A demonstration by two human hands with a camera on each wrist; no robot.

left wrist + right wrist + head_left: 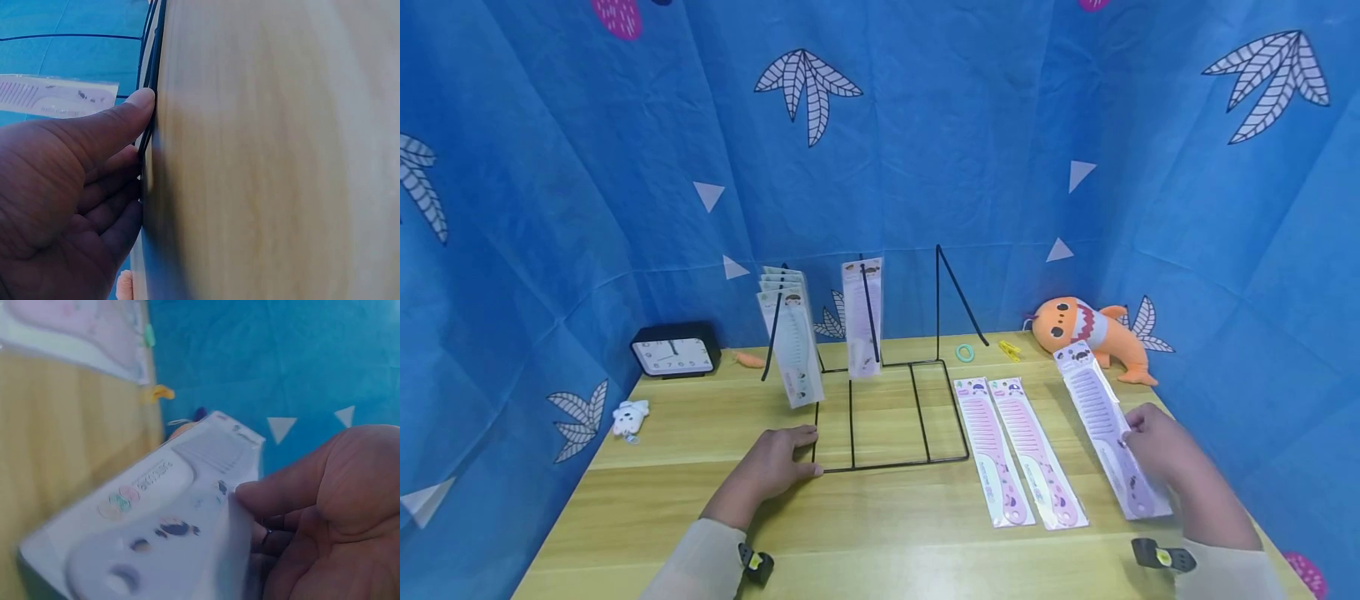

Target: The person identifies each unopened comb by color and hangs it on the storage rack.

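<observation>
My right hand pinches the right edge of a packaged purple comb, thumb on the front face. The pack leans up off the table, its teeth end toward the back. At the front left corner of a black wire display rack, my left hand holds the base, thumb and fingertips against the thin rods. Several packaged green combs hang from the rack's left hook, and a packaged purple comb from the middle one. The right hook is bare.
Two packaged pink combs lie side by side right of the rack. Behind them are a teal ring, a yellow clip and an orange shark plush. A black clock, carrot piece and white plush sit left.
</observation>
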